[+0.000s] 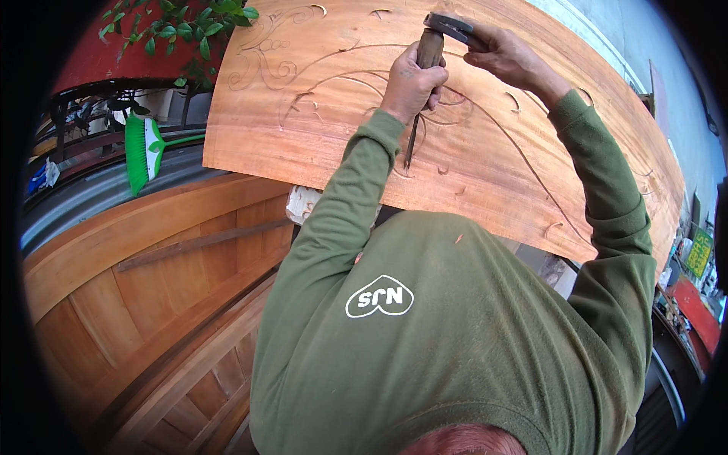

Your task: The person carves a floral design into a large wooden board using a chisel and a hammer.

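Observation:
My left hand [413,83] is wrapped round a chisel with a thick wooden handle [431,50]. Its dark steel blade [412,142] points down toward me, the tip on the wooden panel [254,136]. Above the handle's top end is the dark head of a hammer [449,27], touching it or just over it; I cannot tell which. My right hand [506,58] is closed on the hammer, hiding most of its handle. Long curved grooves and pencilled scrolls [265,64] mark the reddish-brown panel. Curled wood shavings [444,172] lie on it near the chisel tip.
A white block [303,203] shows under the panel's near edge. Panelled wooden doors or frames [159,265] lie at the left, below a green broom [144,148]. Leaves [186,30] overhang the far left corner. Red sheets [694,307] and a green sign [698,252] are at the right.

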### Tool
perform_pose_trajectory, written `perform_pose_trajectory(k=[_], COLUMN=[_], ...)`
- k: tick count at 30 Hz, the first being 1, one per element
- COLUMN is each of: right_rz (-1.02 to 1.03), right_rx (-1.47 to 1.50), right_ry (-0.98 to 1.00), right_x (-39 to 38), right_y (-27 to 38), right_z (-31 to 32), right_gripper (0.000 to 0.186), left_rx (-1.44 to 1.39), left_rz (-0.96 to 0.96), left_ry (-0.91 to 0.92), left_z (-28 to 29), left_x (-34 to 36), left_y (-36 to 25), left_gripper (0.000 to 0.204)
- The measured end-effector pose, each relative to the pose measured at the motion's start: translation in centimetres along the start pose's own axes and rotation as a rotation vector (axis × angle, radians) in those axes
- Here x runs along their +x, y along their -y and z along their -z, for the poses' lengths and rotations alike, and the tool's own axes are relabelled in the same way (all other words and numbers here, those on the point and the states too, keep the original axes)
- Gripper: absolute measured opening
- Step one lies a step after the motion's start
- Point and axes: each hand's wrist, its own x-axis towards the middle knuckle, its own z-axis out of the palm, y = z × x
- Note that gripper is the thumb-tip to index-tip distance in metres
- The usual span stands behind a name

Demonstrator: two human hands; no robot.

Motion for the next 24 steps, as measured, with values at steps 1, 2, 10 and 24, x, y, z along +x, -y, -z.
perform_pose_trajectory(k=[1, 2, 10, 24], right_rz=[0.041, 0.072, -0.027, 0.265], right_rx=[-0.047, -0.093, 0.134, -0.356], right_ry=[-0.003, -0.004, -0.183, 0.449], right_x=[0.5, 0.9, 4.6, 7.9], right_y=[-1.9, -4.0, 2.5, 9.1], right_z=[0.6, 1.8, 1.1, -0.9], right_gripper=[0.039, 0.038, 0.064, 0.072], left_rx=[-0.002, -0.018, -0.055, -0.125], left_rz=[-0.010, -0.022, -0.062, -0.252], left_ry=[-0.003, -0.011, -0.128, -0.430], left_z=[0.0, -0.3, 0.9, 3.2], left_x=[0.2, 0.1, -0.4, -3.4], left_y=[-0.2, -0.2, -0.1, 0.1], left_gripper=[0.017, 0.016, 0.017, 0.018])
